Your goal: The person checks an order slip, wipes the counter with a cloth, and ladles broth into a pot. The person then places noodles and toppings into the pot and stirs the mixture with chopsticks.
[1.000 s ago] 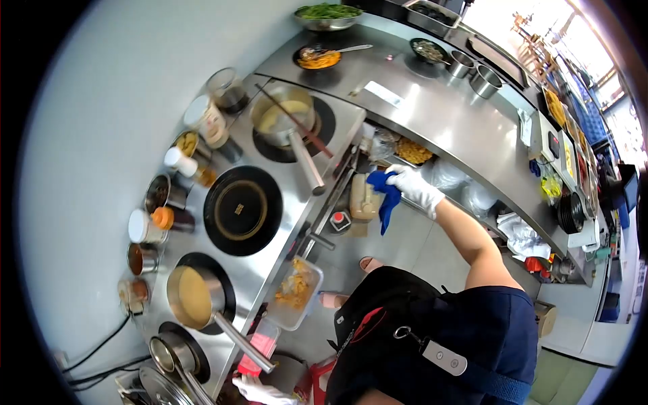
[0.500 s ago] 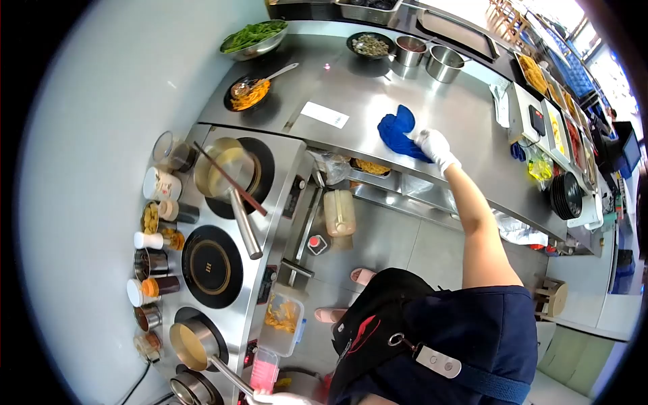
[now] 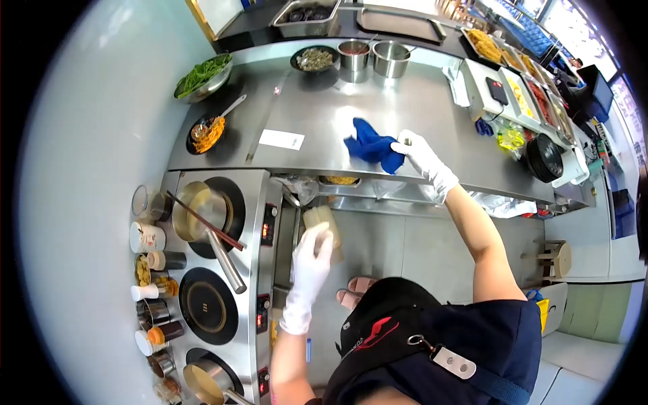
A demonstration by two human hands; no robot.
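My right hand (image 3: 420, 156), in a white glove, pinches the edge of a crumpled blue cloth (image 3: 372, 146) over the steel counter (image 3: 324, 121). The cloth spreads to the left of my fingers. My left hand (image 3: 312, 256), also gloved in white, is raised between the stove and my body, in front of a pale plastic jug (image 3: 322, 219). Its fingers are loosely bent and somewhat apart, and nothing shows in them. A white paper label (image 3: 281, 140) lies flat to the left of the cloth.
Pots, one (image 3: 200, 210) with chopsticks across it, stand on the stove (image 3: 251, 283). Jars line the wall. Around the counter are a bowl of greens (image 3: 204, 76), a bowl of orange shreds (image 3: 206, 136), steel pots (image 3: 391, 59), a scale (image 3: 487, 93) and black bowls (image 3: 544, 158).
My right hand has brought the blue cloth from beside the counter onto its top, then leftward relative to the counter. My left hand has come up from the pink container near the stove's front.
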